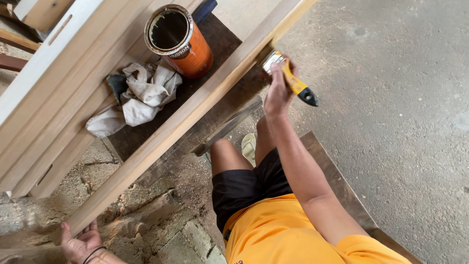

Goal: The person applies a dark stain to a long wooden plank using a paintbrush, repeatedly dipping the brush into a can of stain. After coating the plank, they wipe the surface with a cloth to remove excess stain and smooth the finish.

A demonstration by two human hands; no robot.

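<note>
Right hand [277,93] has its grip closed tight around a paintbrush [292,80] with a yellow handle and black tip, bristle end pressed against the side edge of a long wooden plank [195,105] that runs diagonally across the view. Left hand [80,243] is down at the near end of that same plank, palm up and fingers loosely curled under the wood (more propping than clamping, can't tell how firm). Behind the plank, on a dark wooden surface [222,36], there's an open orange tin can [179,40] standing upright, with a crumpled whitish rag [139,98] lying just beside it. More pale wooden frame pieces [44,93] stacked at the left, bare concrete floor [391,107] on the right.
</note>
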